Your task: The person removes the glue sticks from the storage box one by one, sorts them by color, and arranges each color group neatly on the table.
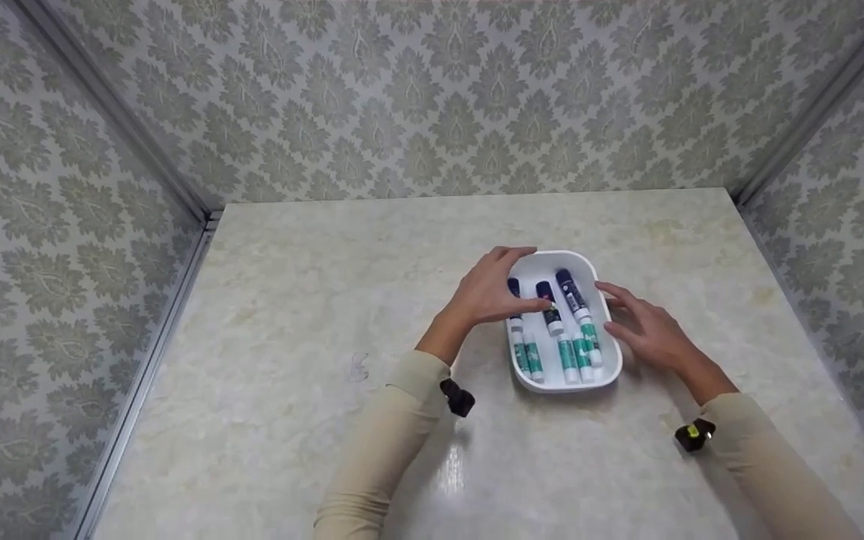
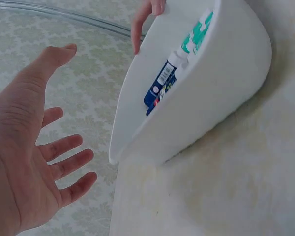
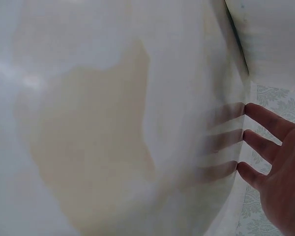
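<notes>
A white bin [image 1: 550,352] stands on the table with dark blue tubes [image 1: 572,294] and green-and-white tubes [image 1: 567,356] lying in it; they look like glue sticks. My left hand [image 1: 488,289] is at the bin's left rim, thumb reaching over the inside. In the left wrist view that hand [image 2: 34,142] has its fingers spread, with a gap to the bin wall [image 2: 226,73]. On the right side, my right hand [image 1: 657,337] has its thumb and index finger near the rim. Its other fingertips touch the tabletop in the right wrist view, where the bin [image 3: 273,39] shows at the upper right.
The pale marbled table [image 1: 289,300] is enclosed by walls with patterned paper [image 1: 417,90] at the back and both sides. A faint squiggly mark [image 1: 358,367] lies on the table left of the bin. Each wrist carries a small black camera [image 1: 457,397].
</notes>
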Demonstrator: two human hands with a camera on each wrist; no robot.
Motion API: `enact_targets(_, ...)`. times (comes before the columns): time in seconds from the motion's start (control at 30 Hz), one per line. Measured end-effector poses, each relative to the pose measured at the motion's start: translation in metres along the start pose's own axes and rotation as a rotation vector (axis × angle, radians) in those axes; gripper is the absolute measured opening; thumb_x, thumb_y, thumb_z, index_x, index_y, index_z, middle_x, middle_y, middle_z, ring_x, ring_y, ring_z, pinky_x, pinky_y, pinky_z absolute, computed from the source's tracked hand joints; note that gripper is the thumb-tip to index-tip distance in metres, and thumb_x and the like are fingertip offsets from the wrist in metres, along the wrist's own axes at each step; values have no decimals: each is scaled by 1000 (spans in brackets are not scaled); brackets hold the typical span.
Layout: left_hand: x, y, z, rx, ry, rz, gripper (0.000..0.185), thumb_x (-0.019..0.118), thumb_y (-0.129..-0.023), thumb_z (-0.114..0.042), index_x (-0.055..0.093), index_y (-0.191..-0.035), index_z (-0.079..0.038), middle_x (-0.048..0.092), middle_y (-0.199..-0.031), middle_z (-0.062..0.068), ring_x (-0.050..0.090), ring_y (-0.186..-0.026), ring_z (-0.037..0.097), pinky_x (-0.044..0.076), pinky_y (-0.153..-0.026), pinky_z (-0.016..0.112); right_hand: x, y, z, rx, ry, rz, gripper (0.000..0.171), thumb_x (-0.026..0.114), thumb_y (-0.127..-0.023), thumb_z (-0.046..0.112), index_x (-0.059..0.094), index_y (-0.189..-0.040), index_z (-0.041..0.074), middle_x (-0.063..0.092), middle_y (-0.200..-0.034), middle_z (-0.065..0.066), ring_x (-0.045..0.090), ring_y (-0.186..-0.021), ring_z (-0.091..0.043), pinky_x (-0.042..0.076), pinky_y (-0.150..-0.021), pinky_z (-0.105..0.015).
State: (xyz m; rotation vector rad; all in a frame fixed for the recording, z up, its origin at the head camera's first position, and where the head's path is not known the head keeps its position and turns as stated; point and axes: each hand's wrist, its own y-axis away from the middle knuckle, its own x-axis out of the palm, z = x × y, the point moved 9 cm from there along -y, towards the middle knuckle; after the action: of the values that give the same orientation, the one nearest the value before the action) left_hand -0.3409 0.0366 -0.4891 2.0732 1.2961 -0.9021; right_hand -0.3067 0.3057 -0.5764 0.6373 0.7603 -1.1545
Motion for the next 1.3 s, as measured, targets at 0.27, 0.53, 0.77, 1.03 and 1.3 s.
enact_targets(0.27,18,-13,-10,28,179,13,101,94,-88,-50,44,-173,-33,33,-186,8,41,-170,33,41,-137,56,-1,-2,0,15,3,7,72,58,-115,49,28,-179,34,55,-170,-26,45,-163,-54,28,-132,-82)
enact_targets(0.53,35,-20,-12,-3,346,1,100,98,-88,-35,44,-173,-34,27,-189,7,29,-176,34,34,-141,58,-1,-1,2,1,10,8,72,58,-115,50,29,-178,32,57,-168,-25,47,-162,-54,30,-131,-83)
enact_targets(0.77,51,-22,-10,-89,537,-28,98,96,-92,-22,43,-174,-34,38,-185,5,38,-171,34,39,-138,55,-2,-1,3,-5,13,6,71,59,-114,50,30,-177,33,58,-168,-25,47,-162,-53,30,-131,-83)
enact_targets(1.03,67,-21,-8,-207,569,-50,99,95,-93,-18,42,-174,-36,39,-185,4,37,-173,29,35,-141,51,-2,0,2,-17,11,-6,71,61,-114,46,32,-177,34,59,-167,-24,47,-162,-53,30,-131,-83)
enact_targets(1.3,74,-23,-7,-267,534,-57,99,95,-92,-16,43,-174,-33,42,-182,7,43,-169,31,39,-139,50,-2,0,1,-26,4,-11,70,61,-114,46,32,-177,33,60,-167,-24,47,-162,-54,30,-130,-83)
